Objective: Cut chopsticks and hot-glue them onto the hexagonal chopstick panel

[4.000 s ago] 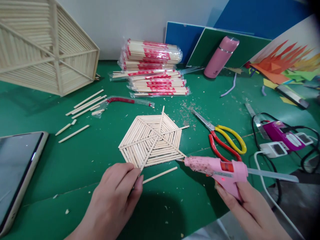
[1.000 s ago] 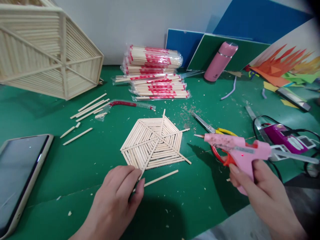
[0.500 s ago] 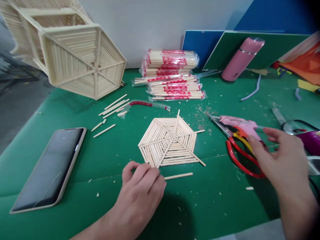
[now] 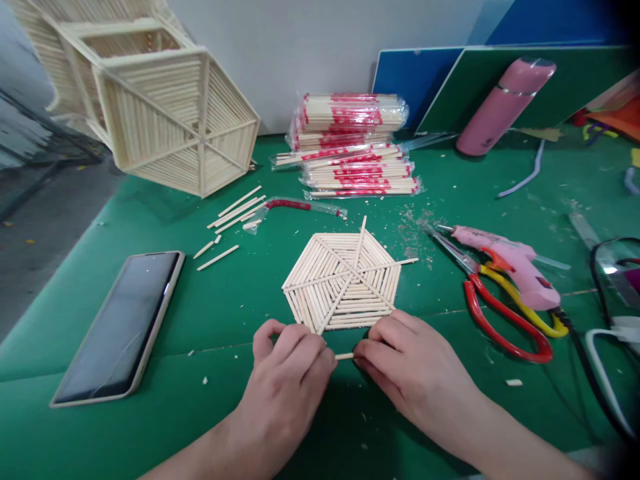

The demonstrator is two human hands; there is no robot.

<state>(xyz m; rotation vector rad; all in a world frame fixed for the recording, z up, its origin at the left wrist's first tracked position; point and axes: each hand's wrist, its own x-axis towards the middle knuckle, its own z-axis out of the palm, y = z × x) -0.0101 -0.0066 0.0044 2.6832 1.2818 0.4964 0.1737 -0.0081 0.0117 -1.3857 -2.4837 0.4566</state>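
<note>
A short wooden stick (image 4: 345,357) lies level between my two hands, just below a hexagonal panel (image 4: 367,307) of glued sticks. My left hand (image 4: 290,373) pinches its left end, and my right hand (image 4: 410,367) grips the right end; the fingertips hide both ends. Several spoke sticks cross at the panel's centre, some poking past its edge. Right of the panel, a pink glue gun (image 4: 510,257) lies on its side by red-and-yellow-handled scissors (image 4: 500,307).
Loose sticks (image 4: 235,213) lie behind a phone (image 4: 120,327) at left. A large stick-built model (image 4: 175,120) stands back left. Wrapped stick bundles (image 4: 355,147) are stacked at the back, with a pink bottle (image 4: 505,107) farther right. Cords (image 4: 595,380) trail at right.
My right hand has come away from the glue gun and moved left to the stick's right end. The glue gun now lies on the table. My left hand stays at the stick.
</note>
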